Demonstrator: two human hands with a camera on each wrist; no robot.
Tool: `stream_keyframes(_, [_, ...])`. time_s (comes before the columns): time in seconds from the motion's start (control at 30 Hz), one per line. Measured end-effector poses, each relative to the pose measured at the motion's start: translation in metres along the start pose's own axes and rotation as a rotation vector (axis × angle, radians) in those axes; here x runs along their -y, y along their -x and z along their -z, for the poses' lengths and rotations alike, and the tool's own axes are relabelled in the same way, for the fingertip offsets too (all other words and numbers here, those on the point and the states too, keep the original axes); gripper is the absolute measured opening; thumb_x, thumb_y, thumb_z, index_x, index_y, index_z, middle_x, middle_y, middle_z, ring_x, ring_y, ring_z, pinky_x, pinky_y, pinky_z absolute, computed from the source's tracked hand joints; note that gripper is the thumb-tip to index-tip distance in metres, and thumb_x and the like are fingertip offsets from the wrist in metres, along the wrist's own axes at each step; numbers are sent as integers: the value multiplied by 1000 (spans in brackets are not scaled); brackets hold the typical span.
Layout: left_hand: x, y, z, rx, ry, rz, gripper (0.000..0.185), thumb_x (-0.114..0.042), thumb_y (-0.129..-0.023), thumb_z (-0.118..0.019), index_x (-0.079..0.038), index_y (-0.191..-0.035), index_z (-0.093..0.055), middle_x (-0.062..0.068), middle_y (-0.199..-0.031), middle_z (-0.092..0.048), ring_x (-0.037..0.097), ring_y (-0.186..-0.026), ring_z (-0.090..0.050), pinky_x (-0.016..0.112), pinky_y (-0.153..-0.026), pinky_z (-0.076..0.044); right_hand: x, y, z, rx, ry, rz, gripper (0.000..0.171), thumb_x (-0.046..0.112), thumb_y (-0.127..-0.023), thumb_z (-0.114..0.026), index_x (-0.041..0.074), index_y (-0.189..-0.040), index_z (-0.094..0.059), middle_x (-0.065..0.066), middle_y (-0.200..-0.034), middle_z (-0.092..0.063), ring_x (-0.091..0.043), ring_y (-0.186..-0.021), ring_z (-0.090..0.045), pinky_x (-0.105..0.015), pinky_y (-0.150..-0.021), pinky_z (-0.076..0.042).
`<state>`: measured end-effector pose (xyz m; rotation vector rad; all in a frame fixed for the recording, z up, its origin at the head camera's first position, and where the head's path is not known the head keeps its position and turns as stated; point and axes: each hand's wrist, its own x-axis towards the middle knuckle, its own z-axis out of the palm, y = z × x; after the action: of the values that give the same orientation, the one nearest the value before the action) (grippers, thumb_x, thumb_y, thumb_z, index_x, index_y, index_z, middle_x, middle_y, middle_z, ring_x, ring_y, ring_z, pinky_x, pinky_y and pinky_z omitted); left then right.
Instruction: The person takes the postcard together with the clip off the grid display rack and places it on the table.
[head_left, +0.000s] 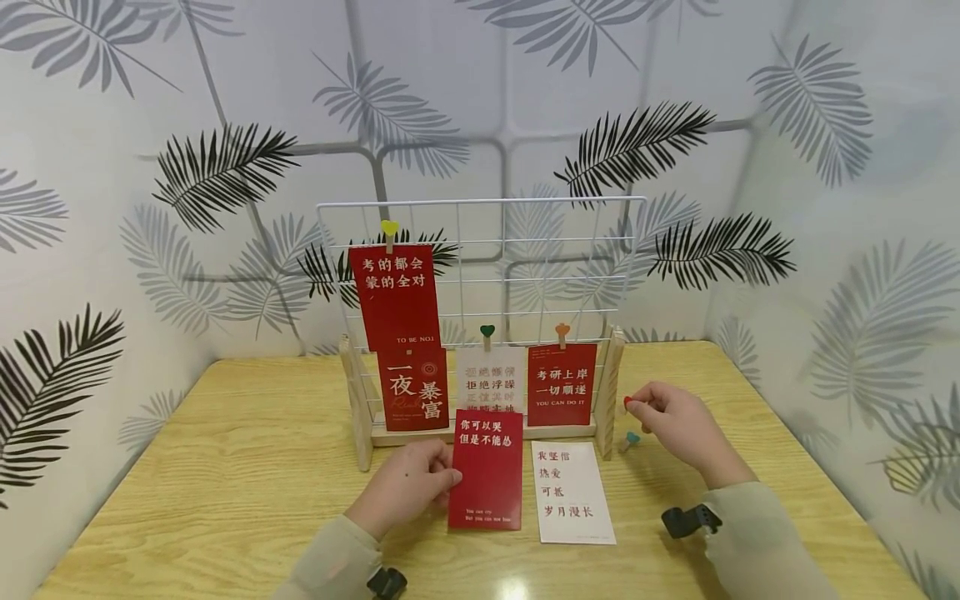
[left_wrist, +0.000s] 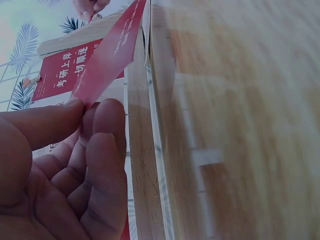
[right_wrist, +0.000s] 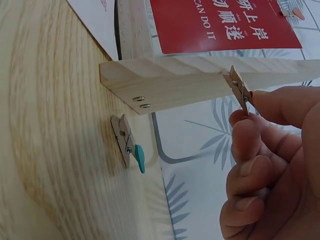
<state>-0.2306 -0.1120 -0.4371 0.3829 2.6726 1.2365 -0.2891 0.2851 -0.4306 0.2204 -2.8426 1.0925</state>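
My left hand (head_left: pixel 411 483) pinches the left edge of a red card (head_left: pixel 487 483) with white writing, between thumb and fingers. That card stands in front of a wire grid rack (head_left: pixel 480 201) and overlaps the bottom of a white card (head_left: pixel 491 375) hung there. To the right of the rack, my right hand (head_left: pixel 678 425) pinches a small wooden clothespin (right_wrist: pixel 239 90) with a red top, just beside the wooden side post (head_left: pixel 609 392). A second clothespin (right_wrist: pixel 122 140), with a teal heart, lies on the table below that hand. A white card with red writing (head_left: pixel 573 500) lies on the table.
Three red cards hang on the grid: an upper left card (head_left: pixel 401 308), a lower left card (head_left: pixel 414 400) and a right card (head_left: pixel 561 400). Yellow (head_left: pixel 389 227), green (head_left: pixel 487 333) and orange (head_left: pixel 562 333) heart clothespins show there. Leaf-patterned cloth (head_left: pixel 480 83) rises behind the wooden table (head_left: pixel 210 467).
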Motion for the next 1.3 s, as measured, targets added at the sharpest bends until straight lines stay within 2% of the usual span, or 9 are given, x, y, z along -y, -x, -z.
stream_keyframes(0.23, [1,1,-1,22,18,38,9,-18,-95,-72,-15,-91,-65,3,-73,-63,20,-64,-60,34,-60,-49,-7,0,0,13,-2,16,28,34,-103,-59,7,-106,-67,-5,-78,-60,-23,-68,-49,-36,-60,-40])
stream_keyframes(0.53, [1,2,-2,42,21,64,12,-19,-95,-73,-14,-88,-64,3,-74,-64,21,-65,-63,34,-61,-49,-12,1,2,45,-5,16,31,37,-103,-59,7,-102,-66,-3,-77,-60,-21,-66,-47,-36,-59,-38])
stream_keyframes(0.93, [3,2,-5,60,23,47,14,-18,-94,-72,-13,-86,-63,2,-72,-64,20,-64,-64,34,-61,-49,-26,0,0,87,13,-33,24,32,-102,-61,9,-98,-67,-4,-77,-60,-20,-66,-48,-34,-57,-39])
stream_keyframes(1.1, [6,2,-7,74,16,41,14,-19,-95,-72,-13,-85,-63,2,-70,-65,19,-63,-63,34,-59,-49,-29,3,0,100,43,-29,25,31,-102,-61,8,-95,-67,-5,-76,-60,-20,-67,-49,-35,-62,-39])
stream_keyframes(1.3, [7,2,-6,95,25,55,16,-20,-95,-71,-12,-84,-63,1,-70,-66,18,-63,-64,33,-59,-51,-35,5,3,128,25,-21,25,30,-103,-59,8,-93,-66,-5,-74,-59,-20,-68,-49,-36,-65,-38])
